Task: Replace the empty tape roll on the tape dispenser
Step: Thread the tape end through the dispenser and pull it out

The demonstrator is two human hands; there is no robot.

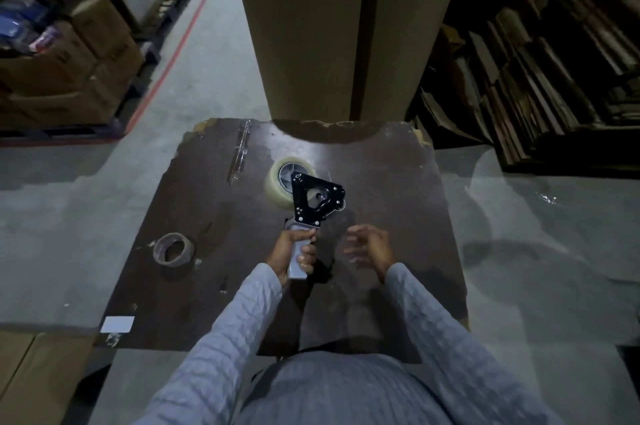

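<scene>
We see a dark, scuffed bench (381, 182) standing on a grey concrete floor (207, 78), with a white label (117, 324) at its near left corner. Beyond it rises a tall cardboard sheet (311, 26); stacked cartons (86, 44) sit left beside a red floor line (173, 50), and flattened cardboard (554, 71) is piled right.

Right hand (369, 246) smeared by motion blur; I can't tell how its fingers lie. Left hand (294, 251) covers the middle of the tape dispenser (317, 198) handle. Dispenser's black plate hides part of the tape roll (277, 184). Tall cardboard box (341, 26) hides the board's (398, 182) far edge and is cut off at the top. Shelf contents at right too dark to identify.
</scene>
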